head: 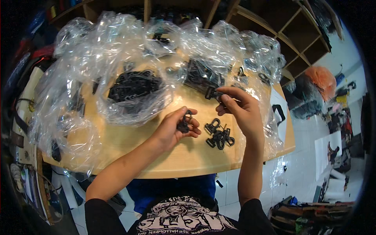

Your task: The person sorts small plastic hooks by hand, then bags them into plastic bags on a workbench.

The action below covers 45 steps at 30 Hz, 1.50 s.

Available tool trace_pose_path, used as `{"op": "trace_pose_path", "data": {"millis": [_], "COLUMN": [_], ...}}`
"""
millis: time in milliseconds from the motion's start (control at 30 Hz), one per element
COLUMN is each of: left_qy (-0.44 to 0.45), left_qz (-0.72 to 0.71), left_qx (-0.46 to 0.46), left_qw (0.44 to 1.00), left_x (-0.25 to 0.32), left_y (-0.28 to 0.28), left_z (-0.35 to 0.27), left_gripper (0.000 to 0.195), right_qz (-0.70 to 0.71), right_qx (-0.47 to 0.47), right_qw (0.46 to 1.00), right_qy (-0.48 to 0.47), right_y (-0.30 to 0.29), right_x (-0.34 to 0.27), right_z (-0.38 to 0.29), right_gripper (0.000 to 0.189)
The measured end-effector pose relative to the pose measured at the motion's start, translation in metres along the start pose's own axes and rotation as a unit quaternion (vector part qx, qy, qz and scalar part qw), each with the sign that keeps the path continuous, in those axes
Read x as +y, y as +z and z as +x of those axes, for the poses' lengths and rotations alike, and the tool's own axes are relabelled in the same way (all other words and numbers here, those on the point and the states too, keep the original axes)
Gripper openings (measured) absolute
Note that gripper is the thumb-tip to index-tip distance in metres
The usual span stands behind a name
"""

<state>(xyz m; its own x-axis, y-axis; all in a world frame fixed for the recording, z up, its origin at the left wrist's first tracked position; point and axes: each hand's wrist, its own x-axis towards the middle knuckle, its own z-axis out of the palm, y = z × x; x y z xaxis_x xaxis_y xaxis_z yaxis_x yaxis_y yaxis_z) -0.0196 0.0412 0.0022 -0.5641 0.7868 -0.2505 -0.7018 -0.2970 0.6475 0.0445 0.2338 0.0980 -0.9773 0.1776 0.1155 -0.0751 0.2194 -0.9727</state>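
Note:
My left hand [176, 126] holds a black plastic snap hook [184, 124] between thumb and fingers, over the middle of the wooden table [123, 147]. Up and to the right, my right hand [238, 105] pinches a small black plastic buckle or hook piece [212, 93] at its fingertips. Below that hand lies a small pile of black plastic hooks [220, 136]. An opened clear plastic bag [132, 113] full of black plastic parts [135, 85] sits to the left. Behind the right fingertips is another clear bag of black parts [202, 76].
Crumpled clear plastic bags [88, 55] line the table's back and left side. At the right are a white sheet [279, 117] with a black strap piece [278, 113] on it. Wooden shelving [282, 35] stands behind, and an orange plastic bag [320, 80] lies beyond the table.

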Motion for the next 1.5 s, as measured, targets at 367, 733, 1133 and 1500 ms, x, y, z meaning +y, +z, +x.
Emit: {"op": "trace_pose_path", "data": {"millis": [367, 733, 1133, 1500], "left_qy": [0.011, 0.003, -0.015, -0.020], "left_qz": [-0.019, -0.032, -0.027, -0.011], "left_qx": [-0.009, -0.019, -0.022, -0.043], "left_qw": [1.000, 0.999, 0.999, 0.999], "left_x": [0.003, -0.002, -0.003, -0.004], "left_y": [-0.004, 0.001, 0.006, 0.008], "left_z": [-0.001, 0.000, -0.003, -0.007], "left_gripper": [0.045, 0.043, 0.038, 0.042], "right_qz": [-0.006, -0.015, -0.364, -0.555], "right_qx": [-0.046, -0.047, -0.048, -0.180], "right_qw": [0.992, 0.992, 0.886, 0.753], "right_qy": [-0.114, -0.120, -0.284, -0.304], "right_y": [0.058, 0.062, 0.122, 0.142], "right_x": [-0.057, -0.059, -0.084, -0.085], "right_z": [0.027, 0.030, 0.063, 0.104], "right_gripper": [0.022, 0.024, 0.016, 0.017]}}
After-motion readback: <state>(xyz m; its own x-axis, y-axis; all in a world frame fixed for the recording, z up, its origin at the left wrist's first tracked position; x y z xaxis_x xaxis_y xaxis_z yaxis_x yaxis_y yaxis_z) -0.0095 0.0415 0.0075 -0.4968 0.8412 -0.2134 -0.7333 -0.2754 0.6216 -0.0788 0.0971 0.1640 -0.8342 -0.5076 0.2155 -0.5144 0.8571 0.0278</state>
